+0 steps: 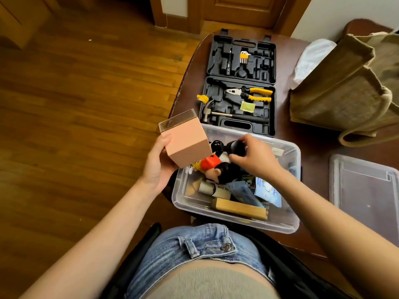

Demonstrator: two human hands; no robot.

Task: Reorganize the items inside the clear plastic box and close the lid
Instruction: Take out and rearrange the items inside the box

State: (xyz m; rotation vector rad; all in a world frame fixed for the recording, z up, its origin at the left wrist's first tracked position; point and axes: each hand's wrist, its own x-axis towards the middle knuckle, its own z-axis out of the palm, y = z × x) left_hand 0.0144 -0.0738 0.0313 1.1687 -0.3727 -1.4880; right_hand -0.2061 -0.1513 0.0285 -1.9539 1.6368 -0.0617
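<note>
Dark wooden desk [313,145] carries everything. Clear plastic box [289,225] sits at its near edge, open, cluttered: wooden block [239,209] along the near wall, blue packets, a cardboard tube, a toy figure [218,169] on top, black cable behind. Lid [364,190] lies flat on the desk to the right, apart from the box. Open black tool case [239,83] just beyond the box; burlap bag [345,87] far right.

Left hand [156,167] grips a pink carton [186,143], held above the box's left corner. Right hand [254,158] closes around a black rounded object [236,147] above the box's far side.

Judgement: sorting is midway; contents unsettled, two items out, lid not yet on.
</note>
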